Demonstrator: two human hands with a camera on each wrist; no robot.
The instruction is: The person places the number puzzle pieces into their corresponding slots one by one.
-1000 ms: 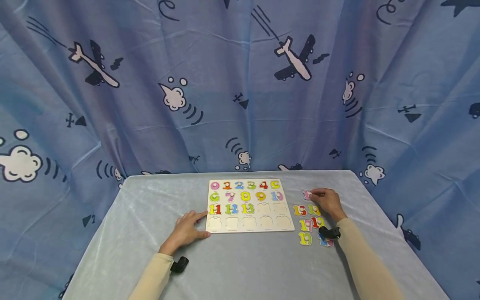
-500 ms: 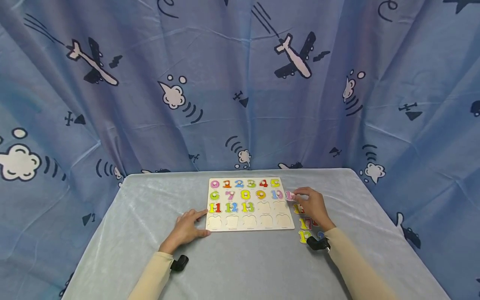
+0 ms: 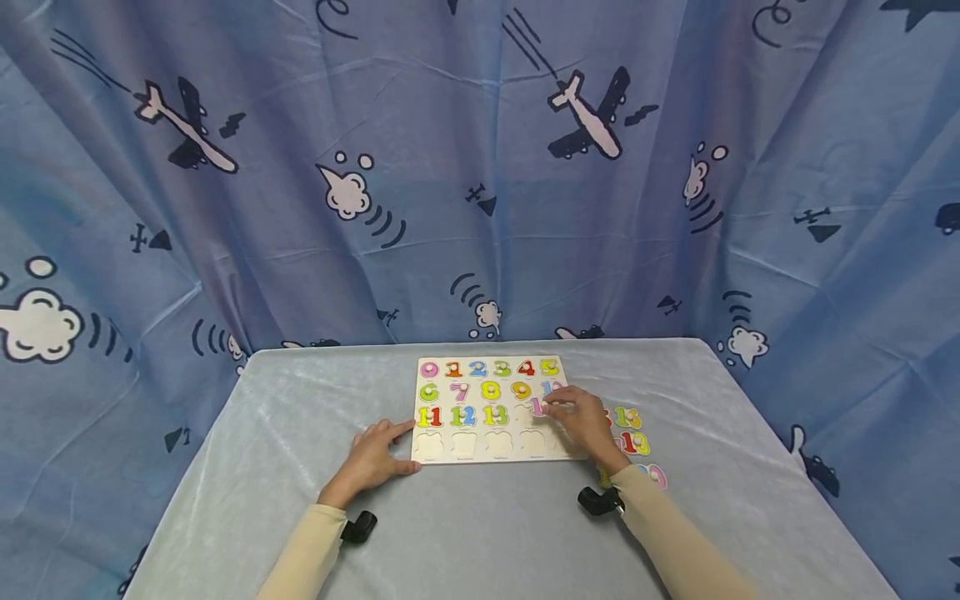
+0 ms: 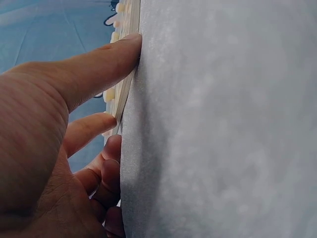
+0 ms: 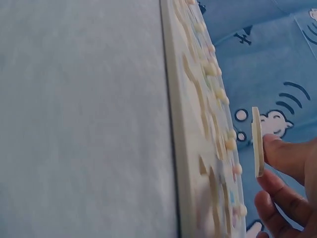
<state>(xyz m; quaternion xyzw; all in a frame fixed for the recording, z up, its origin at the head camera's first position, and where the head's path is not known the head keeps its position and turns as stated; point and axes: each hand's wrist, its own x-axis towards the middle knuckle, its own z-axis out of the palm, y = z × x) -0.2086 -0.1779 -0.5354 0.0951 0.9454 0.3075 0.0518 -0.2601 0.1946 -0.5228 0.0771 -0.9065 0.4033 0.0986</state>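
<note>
A pale wooden number puzzle board lies on the table, its upper rows filled with coloured numbers up to 13. At its left side my left hand rests with the thumb and index finger on the board's edge; the other fingers bend loosely by the cloth. My right hand pinches a pink number puzzle piece over the right part of the third row, near bare recesses. In the right wrist view that puzzle piece is seen edge-on, raised off the board. Its digits are partly covered by the fingers.
Right of the board several loose number pieces lie on the grey cloth-covered table, partly hidden by the right forearm. The bottom row of the board has bare recesses. A blue curtain with printed airplanes hangs behind.
My right hand has carried the pink puzzle piece leftward from the loose pieces to over the board's third row. My left hand stays at the board's left edge.
</note>
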